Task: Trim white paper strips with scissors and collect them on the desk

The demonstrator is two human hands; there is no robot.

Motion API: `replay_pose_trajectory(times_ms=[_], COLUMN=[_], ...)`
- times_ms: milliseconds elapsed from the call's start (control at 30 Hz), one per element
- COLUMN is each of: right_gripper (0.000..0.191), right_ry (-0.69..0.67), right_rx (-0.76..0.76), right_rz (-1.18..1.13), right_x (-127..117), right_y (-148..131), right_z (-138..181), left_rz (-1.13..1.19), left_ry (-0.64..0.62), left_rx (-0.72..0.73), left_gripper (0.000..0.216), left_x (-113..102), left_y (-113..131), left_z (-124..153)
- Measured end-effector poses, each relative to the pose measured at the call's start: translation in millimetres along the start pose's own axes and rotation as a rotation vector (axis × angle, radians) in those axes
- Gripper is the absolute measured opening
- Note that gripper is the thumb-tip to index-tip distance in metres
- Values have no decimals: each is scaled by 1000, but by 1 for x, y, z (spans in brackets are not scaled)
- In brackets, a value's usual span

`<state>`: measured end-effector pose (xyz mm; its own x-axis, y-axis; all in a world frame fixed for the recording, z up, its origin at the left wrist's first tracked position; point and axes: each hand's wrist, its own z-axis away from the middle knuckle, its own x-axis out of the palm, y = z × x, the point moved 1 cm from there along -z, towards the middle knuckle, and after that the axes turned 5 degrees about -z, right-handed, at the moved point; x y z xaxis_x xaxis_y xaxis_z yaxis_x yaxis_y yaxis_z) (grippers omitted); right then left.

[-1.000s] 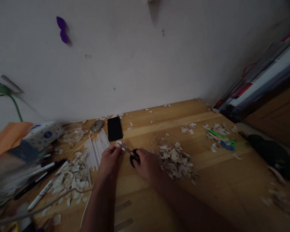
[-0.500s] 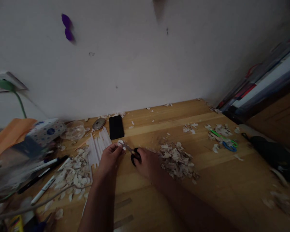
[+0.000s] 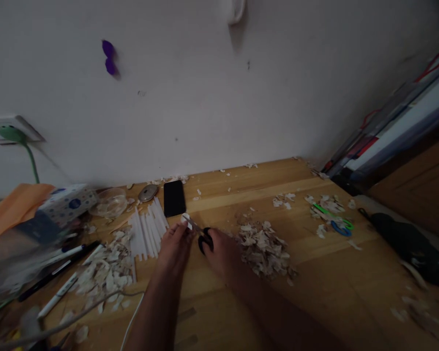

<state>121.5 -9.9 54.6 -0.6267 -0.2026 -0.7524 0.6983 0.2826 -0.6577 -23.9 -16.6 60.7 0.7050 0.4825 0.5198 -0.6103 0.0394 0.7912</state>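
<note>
My left hand (image 3: 176, 239) pinches a small whitish flake (image 3: 185, 217) between thumb and fingers; its exact kind is hard to make out. Black-handled scissors (image 3: 198, 227) are gripped in my right hand (image 3: 221, 248), their blades reaching left against the flake. Whether the blades are apart is too small to tell. Right of my right hand lies a heap of pale, dry trimmed scraps (image 3: 265, 248). To the left of my left hand are white strips (image 3: 146, 231) laid side by side, and beyond them a pile of larger whitish flakes (image 3: 108, 273).
A black phone (image 3: 174, 198) lies behind my hands, with an oval metallic object (image 3: 148, 193) beside it. Green and blue scissors (image 3: 336, 224) rest at the right among scraps. Pens (image 3: 58, 295), a cable (image 3: 84, 309) and a tissue box (image 3: 68, 202) crowd the left. A wall (image 3: 205, 107) closes off the back.
The view has tilted slightly upward and shifted. Both hands stay close together, with the scissors' blades still at the flake in my left hand.
</note>
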Motion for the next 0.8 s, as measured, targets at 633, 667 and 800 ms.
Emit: replay_pose_trajectory(times_ms=[633, 667, 800], right_gripper=[20, 21, 21], right_ry=[5, 10, 6], right_rx=[-15, -19, -27], right_rz=[15, 8, 21], right_x=[-1, -1, -2], right_y=[-1, -1, -2], right_z=[1, 1, 2], left_rz=[-164, -154, -105], left_ry=[-17, -17, 4], left_rx=[62, 58, 32], left_gripper=[33, 33, 33], left_x=[-4, -3, -4], left_y=[3, 4, 7], left_z=[-1, -1, -1])
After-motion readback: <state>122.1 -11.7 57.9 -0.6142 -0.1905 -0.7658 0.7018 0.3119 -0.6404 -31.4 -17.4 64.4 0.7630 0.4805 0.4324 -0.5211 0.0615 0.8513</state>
